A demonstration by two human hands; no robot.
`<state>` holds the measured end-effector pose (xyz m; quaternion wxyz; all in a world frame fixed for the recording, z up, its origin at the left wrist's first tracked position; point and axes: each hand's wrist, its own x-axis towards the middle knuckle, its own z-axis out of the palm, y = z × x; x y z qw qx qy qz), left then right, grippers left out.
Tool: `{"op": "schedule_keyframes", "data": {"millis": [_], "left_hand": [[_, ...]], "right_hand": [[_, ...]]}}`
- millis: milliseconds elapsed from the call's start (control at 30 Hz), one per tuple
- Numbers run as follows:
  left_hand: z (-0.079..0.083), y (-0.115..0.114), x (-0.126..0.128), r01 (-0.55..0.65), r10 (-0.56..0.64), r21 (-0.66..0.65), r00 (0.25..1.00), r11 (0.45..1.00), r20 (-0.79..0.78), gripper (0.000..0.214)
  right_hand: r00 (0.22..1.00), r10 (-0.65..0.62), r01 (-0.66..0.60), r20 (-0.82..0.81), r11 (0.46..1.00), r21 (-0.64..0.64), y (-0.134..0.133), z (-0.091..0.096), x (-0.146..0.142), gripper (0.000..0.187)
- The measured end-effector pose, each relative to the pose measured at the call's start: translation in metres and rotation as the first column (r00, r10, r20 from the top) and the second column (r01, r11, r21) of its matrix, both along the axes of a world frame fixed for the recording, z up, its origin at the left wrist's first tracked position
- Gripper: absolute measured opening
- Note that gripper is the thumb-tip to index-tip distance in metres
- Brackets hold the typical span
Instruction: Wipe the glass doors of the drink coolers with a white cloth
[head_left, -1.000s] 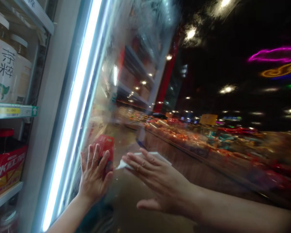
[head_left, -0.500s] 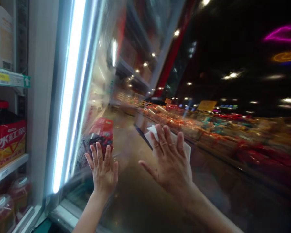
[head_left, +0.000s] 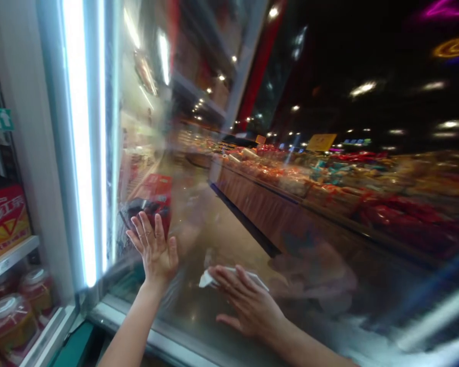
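Right grip (head_left: 248, 306), fingers flat, pins a crumpled white paper cloth (head_left: 206, 279) against the clear glass cooler door (head_left: 199, 224) near its lower edge, while left grip (head_left: 156, 250), open and empty, lies flat on it beside the bright light strip (head_left: 80, 153).

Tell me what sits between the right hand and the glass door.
A white cloth, flat under the right hand against the glass door; the head view shows its corner poking out.
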<state>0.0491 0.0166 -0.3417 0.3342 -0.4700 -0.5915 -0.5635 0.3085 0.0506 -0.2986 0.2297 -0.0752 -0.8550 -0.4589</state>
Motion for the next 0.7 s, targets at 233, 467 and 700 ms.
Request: {"op": "schedule_keyframes", "data": {"millis": [233,467,700], "left_hand": [[0.006,-0.004,0.066,0.140,-0.148,-0.053,0.960,0.989,-0.236,0.082],[-0.001,-0.007,0.084,0.128,-0.146,-0.085,0.950,0.988,-0.274,0.084],[0.002,-0.013,0.071,0.075,-0.102,-0.099,0.949,0.992,-0.298,0.084]], "right_hand": [[0.895,-0.156,0.137,-0.418,0.988,-0.075,-0.006,0.031,0.036,0.076],[0.884,-0.110,0.080,-0.455,0.993,-0.086,-0.013,-0.022,0.053,0.072],[0.846,-0.132,0.062,-0.517,0.987,-0.151,-0.022,-0.038,0.033,0.072]]}}
